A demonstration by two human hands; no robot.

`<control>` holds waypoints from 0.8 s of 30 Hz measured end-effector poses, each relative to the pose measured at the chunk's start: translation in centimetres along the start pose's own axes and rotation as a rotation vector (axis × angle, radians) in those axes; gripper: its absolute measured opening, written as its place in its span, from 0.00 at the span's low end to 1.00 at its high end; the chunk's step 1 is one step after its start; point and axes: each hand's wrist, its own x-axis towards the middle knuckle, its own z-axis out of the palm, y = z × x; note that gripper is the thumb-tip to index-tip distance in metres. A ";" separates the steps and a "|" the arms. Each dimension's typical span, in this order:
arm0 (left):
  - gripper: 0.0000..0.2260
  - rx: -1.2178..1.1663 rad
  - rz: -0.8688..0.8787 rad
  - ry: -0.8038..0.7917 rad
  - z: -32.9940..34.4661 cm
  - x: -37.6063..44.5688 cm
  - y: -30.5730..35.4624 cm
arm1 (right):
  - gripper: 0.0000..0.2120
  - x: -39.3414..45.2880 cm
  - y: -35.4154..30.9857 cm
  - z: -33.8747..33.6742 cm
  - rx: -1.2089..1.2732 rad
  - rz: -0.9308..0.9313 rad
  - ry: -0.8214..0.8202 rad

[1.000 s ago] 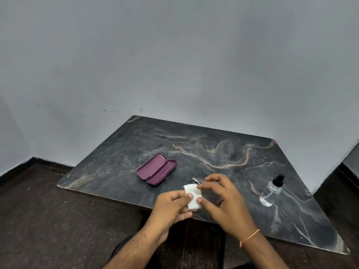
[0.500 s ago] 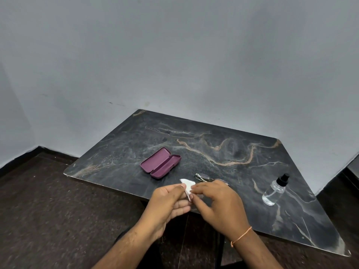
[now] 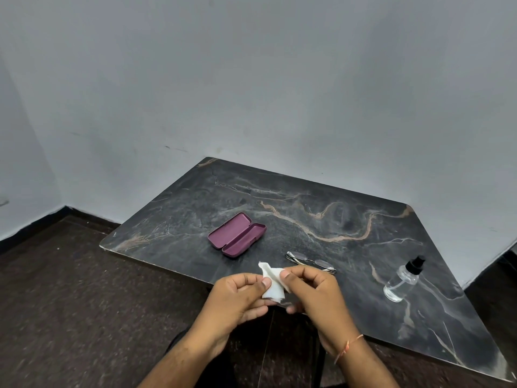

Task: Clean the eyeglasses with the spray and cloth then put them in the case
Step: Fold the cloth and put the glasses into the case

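Observation:
A small white cloth (image 3: 272, 284) is pinched between my left hand (image 3: 240, 298) and my right hand (image 3: 313, 292), over the table's near edge. Thin-rimmed eyeglasses (image 3: 309, 261) lie folded on the table just beyond my right hand, untouched. The maroon glasses case (image 3: 237, 234) lies open and empty to the left of them. A clear spray bottle (image 3: 401, 280) with a black nozzle stands at the right.
The dark marble-patterned table (image 3: 321, 208) sits in a corner against grey walls. Dark speckled floor lies to the left and below. My legs are under the near edge.
Both hands have worked the cloth, which now shows unfolded and crumpled between the thumbs. The eyeglasses are more exposed behind my right hand. The camera view shifted slightly.

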 end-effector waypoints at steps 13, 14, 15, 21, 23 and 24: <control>0.09 0.317 0.085 0.031 -3.5 0.9 4.4 | 0.20 3.7 -1.8 -0.6 0.214 0.252 -0.191; 0.09 0.321 0.088 0.047 -4.0 1.3 4.5 | 0.20 4.3 -1.9 -0.3 0.173 0.226 -0.176; 0.08 0.331 0.090 0.062 -4.4 1.7 4.5 | 0.19 4.9 -2.0 0.0 0.134 0.208 -0.150; 0.06 0.474 0.143 0.198 -6.5 5.3 4.7 | 0.07 10.1 -3.0 2.1 -0.073 0.107 -0.106; 0.06 0.554 0.156 0.253 -6.8 6.9 5.1 | 0.04 12.5 -3.2 2.9 -0.144 0.092 -0.088; 0.07 0.598 0.147 0.275 -6.8 7.7 5.3 | 0.04 13.7 -3.3 3.2 -0.179 0.094 -0.079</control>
